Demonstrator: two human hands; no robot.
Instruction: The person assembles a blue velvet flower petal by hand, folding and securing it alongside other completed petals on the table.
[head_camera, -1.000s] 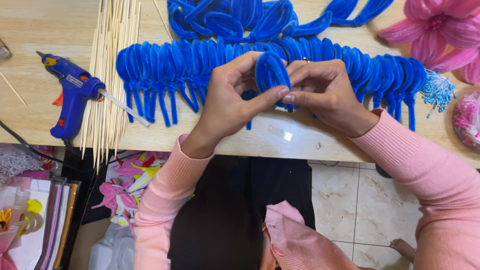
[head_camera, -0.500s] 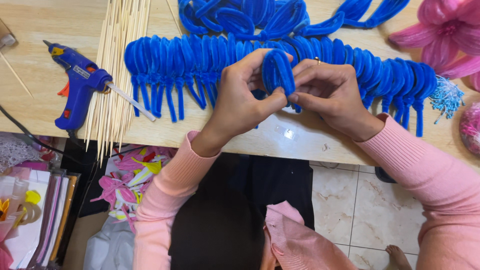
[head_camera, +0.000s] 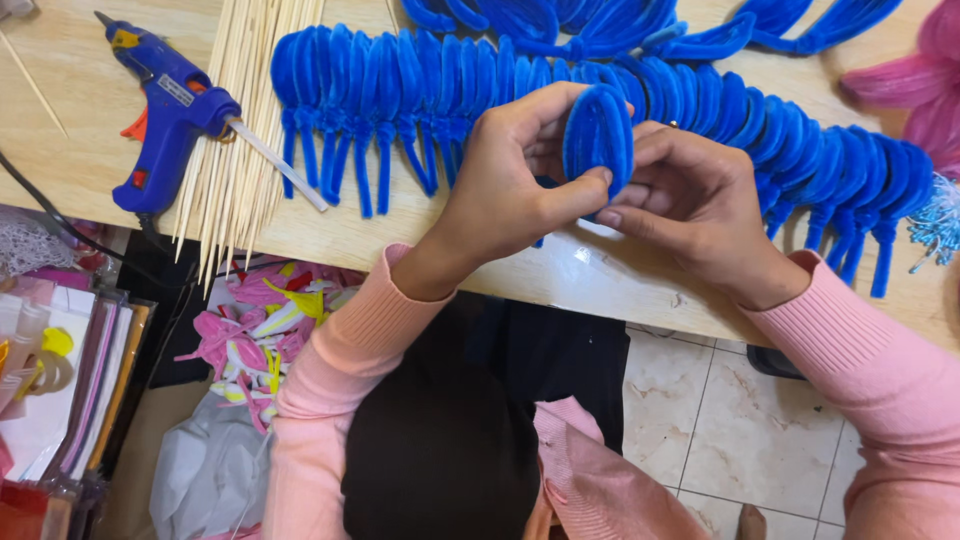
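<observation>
**Inspector:** Two hands are working one blue chenille petal loop (head_camera: 598, 140), held above the wooden table (head_camera: 90, 150) near its front edge. The left hand (head_camera: 510, 190) is pinching the loop's lower edge between thumb and fingers; the right hand (head_camera: 700, 215) is closing on it from the other side, thumb pressing at the base.

**Clerk:** Advice for doing it well?

**Inspector:** In my judgement, the base wants a firm pinch while the loop is being shaped, so the layers are staying flat and even, matching the finished ones.

**Clerk:** And the count?

**Inspector:** One glue gun (head_camera: 165, 120), blue, is lying at the table's left end, a clear glue stick jutting from its rear. One bundle of bamboo skewers (head_camera: 245, 130) is lying just beside it, too many to count. Finished blue petal loops (head_camera: 420, 90) are forming one long overlapping row across the table behind the hands; roughly thirty, though the overlap is preventing an exact figure. More blue pieces are lying beyond, cropped. One pink flower (head_camera: 915, 90) is showing at the table's right end.
</observation>
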